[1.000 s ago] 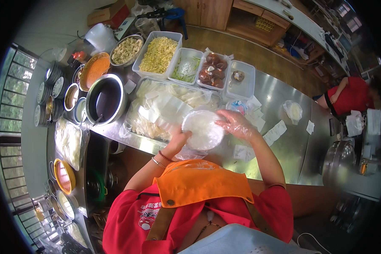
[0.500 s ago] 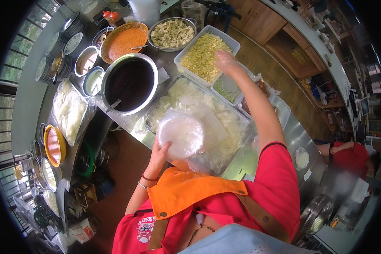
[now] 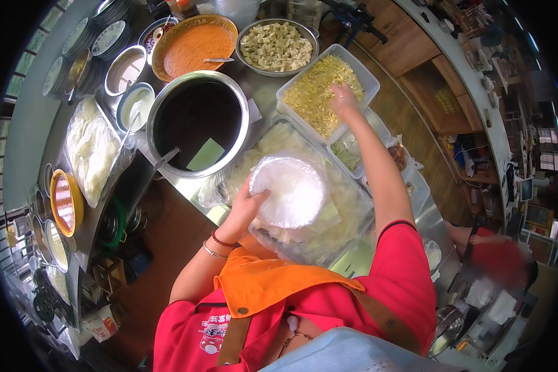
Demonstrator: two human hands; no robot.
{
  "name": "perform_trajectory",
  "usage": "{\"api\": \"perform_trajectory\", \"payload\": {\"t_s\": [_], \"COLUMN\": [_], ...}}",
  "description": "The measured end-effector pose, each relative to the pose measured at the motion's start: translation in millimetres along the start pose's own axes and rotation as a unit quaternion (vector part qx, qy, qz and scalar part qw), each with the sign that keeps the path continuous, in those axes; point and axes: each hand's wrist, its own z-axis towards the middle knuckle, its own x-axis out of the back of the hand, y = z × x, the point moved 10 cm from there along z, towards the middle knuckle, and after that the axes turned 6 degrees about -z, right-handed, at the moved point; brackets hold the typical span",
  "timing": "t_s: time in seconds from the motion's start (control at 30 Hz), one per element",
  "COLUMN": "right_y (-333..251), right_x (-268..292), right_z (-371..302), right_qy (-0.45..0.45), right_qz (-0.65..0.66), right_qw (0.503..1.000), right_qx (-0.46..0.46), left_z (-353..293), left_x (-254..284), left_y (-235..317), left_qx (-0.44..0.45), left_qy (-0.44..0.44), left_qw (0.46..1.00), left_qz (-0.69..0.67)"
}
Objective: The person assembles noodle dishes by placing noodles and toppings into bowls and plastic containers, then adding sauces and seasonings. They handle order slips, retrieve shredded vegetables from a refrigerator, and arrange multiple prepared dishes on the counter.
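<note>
My left hand (image 3: 245,208) grips the rim of a round bowl (image 3: 287,191) covered in thin clear plastic film; its inside faces up and nothing shows in it. Under the bowl lies a large tray of pale shredded vegetable (image 3: 344,232), wrapped in clear plastic. To the far right, my right hand (image 3: 345,99) reaches into a clear plastic tub (image 3: 371,93) of yellow bean sprouts (image 3: 319,93). Its fingers are bunched down among the sprouts, and their tips are partly hidden.
A wide pot of dark liquid (image 3: 195,118) with a ladle stands left of the tray. Beyond it are an orange sauce basin (image 3: 195,46) and a bowl of pale cubes (image 3: 276,44). Stacked plates (image 3: 108,40) and a bagged white food (image 3: 92,149) sit left. A person in red (image 3: 502,257) is at right.
My right hand has dipped lower into the bean sprouts. The film-covered bowl has turned slightly, still in my left hand. The whole view has shifted a little.
</note>
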Motion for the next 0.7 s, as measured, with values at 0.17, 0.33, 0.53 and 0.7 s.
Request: {"api": "perform_trajectory", "payload": {"t_s": [0.17,0.33,0.53,0.7], "right_y": [36,17,-45,-126], "right_x": [-2,68,149,144], "right_z": [8,-11,-85,-131], "right_qy": [0.023,0.075,-0.049,-0.191], "right_qz": [0.176,0.061,0.410,0.342], "right_qw": [0.972,0.993,0.905,0.920], "right_qx": [-0.153,-0.063,-0.102,-0.019], "left_z": [16,37,91,102], "left_x": [-21,-20,-9,-21], "left_y": [20,34,28,29], "left_qx": [-0.024,-0.066,-0.130,-0.060], "left_qy": [-0.036,-0.077,-0.009,-0.002], "left_qw": [0.999,0.989,0.990,0.991], "left_qz": [-0.022,-0.108,-0.046,-0.117]}}
